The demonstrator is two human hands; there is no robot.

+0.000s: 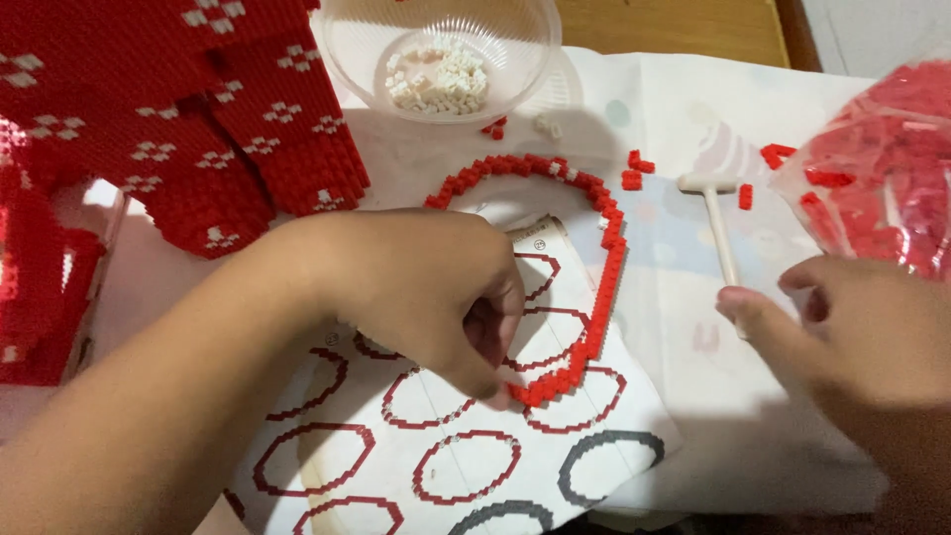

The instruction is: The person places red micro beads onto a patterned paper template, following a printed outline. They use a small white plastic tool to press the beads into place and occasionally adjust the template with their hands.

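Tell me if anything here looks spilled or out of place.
A few loose red bricks lie scattered on the cloth beside the red brick ring, and two by the clear bowl. Nothing looks damaged.

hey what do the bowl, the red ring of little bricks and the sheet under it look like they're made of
Bowl: clear, glossy plastic by the look, possibly glass; the white bricks show through its wall.
Red ring of bricks: hard moulded plastic, judging by the tiny studded blocks.
Sheet: matte printed paper, creased, with ring outlines on it.
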